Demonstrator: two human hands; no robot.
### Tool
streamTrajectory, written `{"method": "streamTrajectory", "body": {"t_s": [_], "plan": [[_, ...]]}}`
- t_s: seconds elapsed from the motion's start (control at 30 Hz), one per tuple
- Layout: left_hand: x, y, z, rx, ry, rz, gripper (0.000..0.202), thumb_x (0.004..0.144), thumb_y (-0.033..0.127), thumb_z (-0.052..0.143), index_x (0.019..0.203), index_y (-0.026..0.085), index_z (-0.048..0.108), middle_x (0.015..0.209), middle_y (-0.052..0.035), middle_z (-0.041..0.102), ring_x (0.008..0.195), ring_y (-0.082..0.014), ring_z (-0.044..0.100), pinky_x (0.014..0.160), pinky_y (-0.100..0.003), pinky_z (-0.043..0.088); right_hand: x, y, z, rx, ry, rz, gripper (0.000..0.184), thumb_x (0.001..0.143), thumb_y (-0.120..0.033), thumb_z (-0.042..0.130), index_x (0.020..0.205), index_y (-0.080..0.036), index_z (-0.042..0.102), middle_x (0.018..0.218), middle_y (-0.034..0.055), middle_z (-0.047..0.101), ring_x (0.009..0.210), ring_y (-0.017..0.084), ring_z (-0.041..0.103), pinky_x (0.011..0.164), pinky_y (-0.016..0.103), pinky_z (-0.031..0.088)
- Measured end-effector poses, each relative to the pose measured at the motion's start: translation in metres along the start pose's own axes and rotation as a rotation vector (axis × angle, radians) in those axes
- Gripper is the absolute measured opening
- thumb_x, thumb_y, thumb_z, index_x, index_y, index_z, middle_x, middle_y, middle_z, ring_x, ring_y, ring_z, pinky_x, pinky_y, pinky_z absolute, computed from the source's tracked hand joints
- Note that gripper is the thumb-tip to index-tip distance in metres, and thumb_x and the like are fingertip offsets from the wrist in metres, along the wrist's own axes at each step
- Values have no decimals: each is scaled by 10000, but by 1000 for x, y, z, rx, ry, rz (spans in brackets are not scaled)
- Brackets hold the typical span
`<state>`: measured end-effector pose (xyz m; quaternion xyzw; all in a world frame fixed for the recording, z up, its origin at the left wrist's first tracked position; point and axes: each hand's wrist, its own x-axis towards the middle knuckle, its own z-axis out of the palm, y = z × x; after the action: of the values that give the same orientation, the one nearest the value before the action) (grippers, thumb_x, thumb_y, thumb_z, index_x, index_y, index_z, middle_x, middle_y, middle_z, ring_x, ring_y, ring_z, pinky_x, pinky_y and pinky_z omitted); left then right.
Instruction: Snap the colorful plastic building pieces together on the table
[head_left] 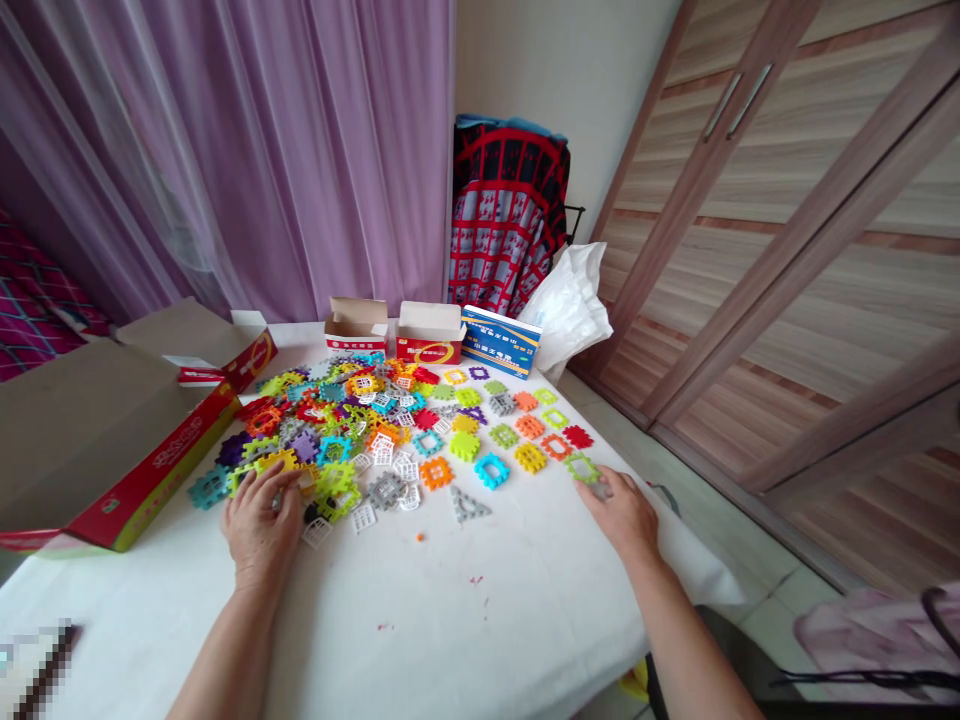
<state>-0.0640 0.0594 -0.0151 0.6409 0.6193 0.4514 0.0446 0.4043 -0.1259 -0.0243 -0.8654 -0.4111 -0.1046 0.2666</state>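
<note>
A heap of colourful plastic building blocks [334, 450], square with notched edges, lies at the left middle of the table. My left hand [262, 515] rests at the heap's near edge, fingers loosely apart over yellow and green blocks; I see nothing gripped in it. Near the table's right edge, my right hand [622, 515] has its thumb and fingers at the near corner of a light green hollow square block [581, 467]. Separate blocks lie in loose rows between the hands, including a blue hollow one [491, 470], an orange one [436, 473] and a grey triangular piece [469, 505].
A large open red box [150, 470] stands at the left. Small red cartons [427, 345] and a blue box [501, 342] line the back, beside a white plastic bag [570, 305]. White window pieces [364, 517] lie by the heap. A wooden wardrobe [787, 230] is on the right.
</note>
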Motion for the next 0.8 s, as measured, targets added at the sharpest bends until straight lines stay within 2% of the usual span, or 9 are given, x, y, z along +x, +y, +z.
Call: {"method": "streamTrajectory", "body": {"t_s": [0.17,0.3,0.43,0.6,0.8], "plan": [[2,-4,2,5,18,1,222,840,332,514,901,252,712,1149,-46,724,1287,-323,522,1095,-574,352,19,21,-11,-145,-60,27,421,803,-452,613,1137,-207,689,1080,97,677,904,234,635,726,320,461],[4,-4,2,18,23,17,229,822,353,509,888,266,711,1157,-39,730,1262,-349,544,1064,-603,382,26,23,-13,-220,-112,-15,405,830,-438,627,1148,-196,690,1064,103,679,927,236,635,752,315,457],[6,-4,3,29,31,24,260,817,407,471,854,283,696,1124,-1,740,1242,-349,565,1056,-597,402,27,20,-10,-274,-88,-48,381,845,-436,625,1120,-182,698,1029,107,680,935,241,630,788,321,452],[5,-6,5,38,43,14,275,815,449,458,848,292,681,1124,-4,737,1256,-320,560,1064,-554,404,29,20,-7,-262,-65,-33,365,831,-443,641,1095,-199,704,994,93,677,905,226,625,769,311,443],[6,-8,6,21,16,7,239,812,398,487,851,282,692,1134,-13,735,1249,-329,558,1066,-569,393,31,25,-5,-214,-98,-25,382,837,-431,620,1128,-192,684,1040,96,670,940,234,621,795,321,435]]}}
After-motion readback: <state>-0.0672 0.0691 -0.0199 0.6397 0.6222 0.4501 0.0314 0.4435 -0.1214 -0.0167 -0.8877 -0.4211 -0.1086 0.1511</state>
